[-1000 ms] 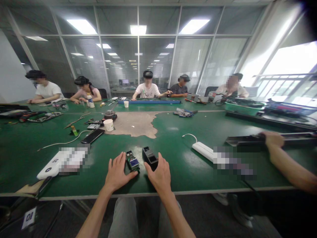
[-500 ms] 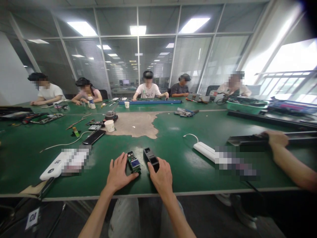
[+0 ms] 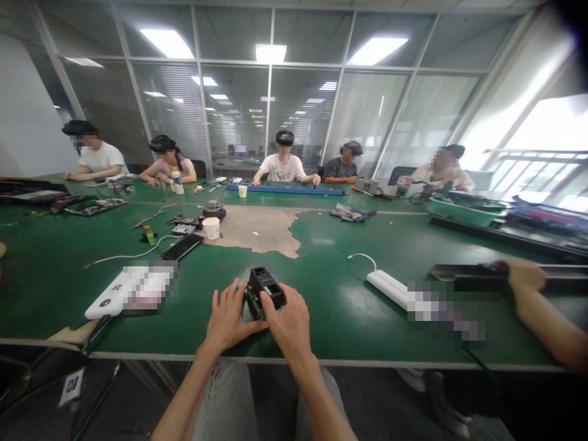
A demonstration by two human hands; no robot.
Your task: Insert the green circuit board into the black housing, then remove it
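Observation:
My right hand (image 3: 288, 317) is closed on a black plastic housing (image 3: 265, 283) with openings in its top face. The housing is tilted and sits over a green circuit board module (image 3: 253, 301), covering most of it; whether the two are joined I cannot tell. Close along the module's left side is my left hand (image 3: 232, 315), fingers spread and thumb stretched towards its near end. The module lies on the green table (image 3: 331, 334) near the front edge.
To the left lie a white power bank (image 3: 110, 295), a black phone (image 3: 182, 247) and a paper cup (image 3: 211, 228). A white power strip (image 3: 389, 289) lies to the right. Beyond it a co-worker's hand (image 3: 526, 275) rests on a black metal rail (image 3: 459, 275). Several people sit across the table.
My right hand has carried the black housing left, from beside the circuit board module to over it. My left hand stays beside the module. The whole view has shifted slightly.

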